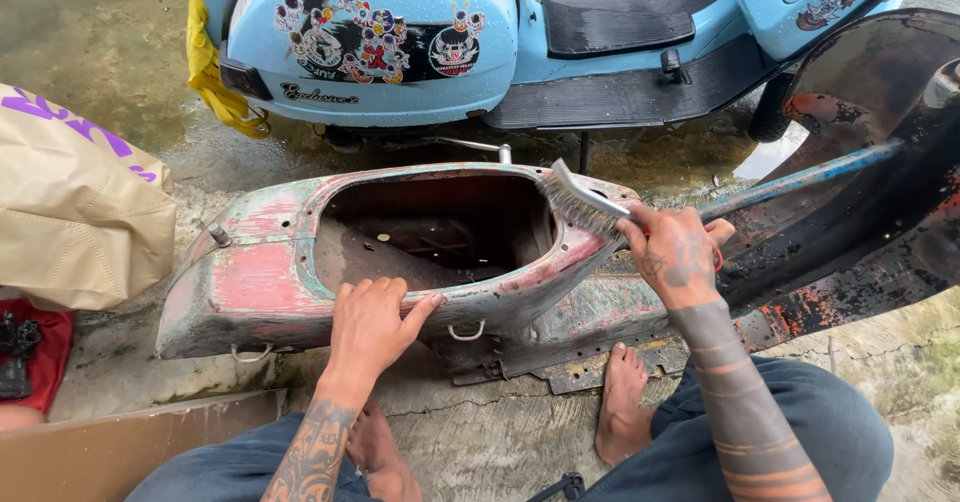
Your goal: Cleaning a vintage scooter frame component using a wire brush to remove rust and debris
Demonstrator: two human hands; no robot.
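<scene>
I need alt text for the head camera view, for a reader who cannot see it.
A right hand holds a wire brush against the rim of a rusty, paint-worn scooter body shell on wet concrete, while the left hand steadies its side. A light blue scooter stands behind.

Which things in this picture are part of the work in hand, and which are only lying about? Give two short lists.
In use:
left hand, pressed on the frame's side
stripped scooter frame, rusty, paint worn
right hand gripping the wire brush, bristles at the frame's rim

Lying about:
blue scooter
beige bag
yellow cloth
cardboard sheet
</scene>
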